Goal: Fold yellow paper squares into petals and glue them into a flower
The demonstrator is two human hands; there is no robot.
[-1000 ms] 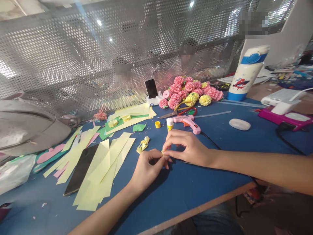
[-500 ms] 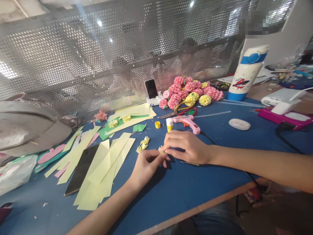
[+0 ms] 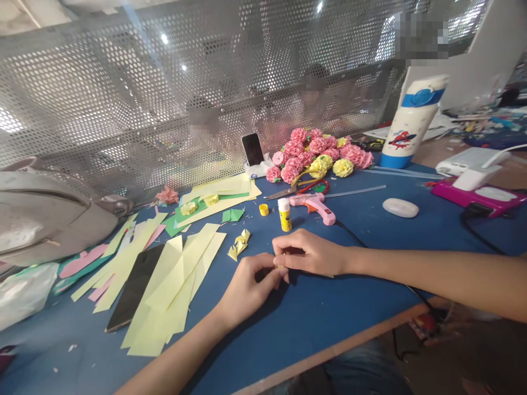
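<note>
Over the blue tabletop, my left hand [image 3: 253,282] and my right hand [image 3: 310,252] meet with fingertips pinched together. Between them is a small folded yellow paper piece [image 3: 281,267], almost wholly covered by the fingers. Just left of the fingertips lie several folded yellow paper pieces [image 3: 239,244]. Beyond my right hand stands an uncapped glue stick [image 3: 285,215], with its yellow cap [image 3: 263,210] beside it. A pink glue gun [image 3: 316,207] rests behind the right hand, and scissors [image 3: 294,190] lie past it.
Yellow paper strips [image 3: 177,296] partly cover a dark phone [image 3: 134,291] at left. Pink and yellow paper flowers [image 3: 317,156] are heaped at the back near a propped phone [image 3: 252,149]. At right are a bottle [image 3: 411,123], a white mouse-like object [image 3: 401,207] and a magenta power strip [image 3: 473,197].
My right hand has come down a little and closed in on the left fingertips, exposing more of the glue stick. The yellow paper between the fingers is now more hidden.
</note>
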